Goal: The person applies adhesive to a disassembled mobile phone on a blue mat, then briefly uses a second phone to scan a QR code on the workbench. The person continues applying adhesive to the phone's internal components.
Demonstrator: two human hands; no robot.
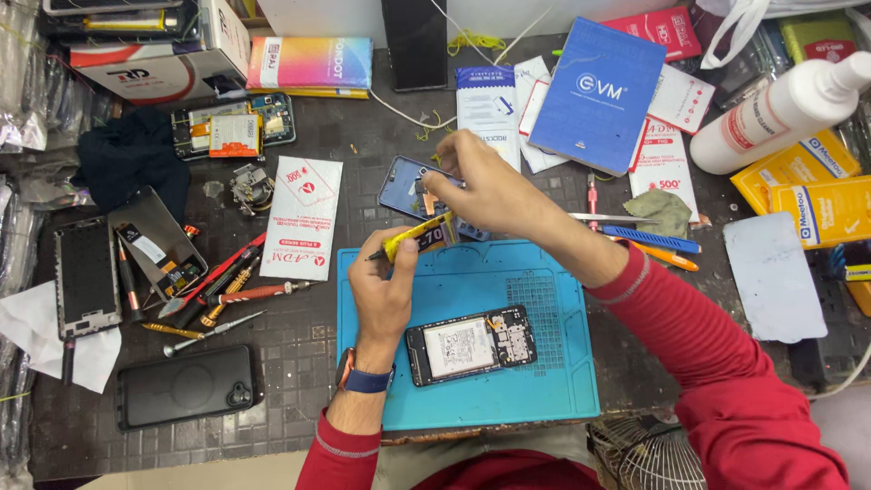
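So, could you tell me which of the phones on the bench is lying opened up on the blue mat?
The opened phone with its battery and circuit board showing, just right of the left hand; the others lie off the blue mat.

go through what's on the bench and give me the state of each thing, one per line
left hand: gripping a yellow tool
right hand: pinching at a blue phone back cover, lifted off the mat
opened phone: back off, battery and board showing, flat on the blue mat
second opened phone: insides exposed
black phone: closed, camera side up
white bottle: lying on its side
screwdrivers: loose in a heap
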